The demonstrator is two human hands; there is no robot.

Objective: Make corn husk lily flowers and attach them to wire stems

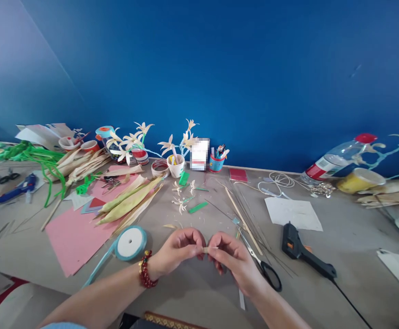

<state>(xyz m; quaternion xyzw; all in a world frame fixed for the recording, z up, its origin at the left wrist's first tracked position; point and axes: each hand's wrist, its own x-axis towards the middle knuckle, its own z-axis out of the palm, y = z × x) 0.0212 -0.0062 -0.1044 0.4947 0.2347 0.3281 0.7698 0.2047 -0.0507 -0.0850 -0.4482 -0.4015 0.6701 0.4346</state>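
Observation:
My left hand (186, 244) and my right hand (228, 256) meet over the front of the table, thumbs and fingertips pinched. Between them is a small pale strip (205, 250), gripped at both ends; its exact kind is too small to make out. Scissors (270, 274) with black handles lie just right of my right hand, partly hidden by it. Left of my left wrist a roll of light blue tape (131, 243) lies flat with its end trailing forward. Beyond my hands are several small cream flowers (181, 205) and a green strip (198, 207).
A black hot glue gun (300, 251) lies on the right with its cord running forward. Corn husks (127, 201) rest on pink paper (79, 237) at left. Thin sticks (242, 219), a white cup with flowers (175, 167) and a tilted plastic bottle (336, 160) are farther back.

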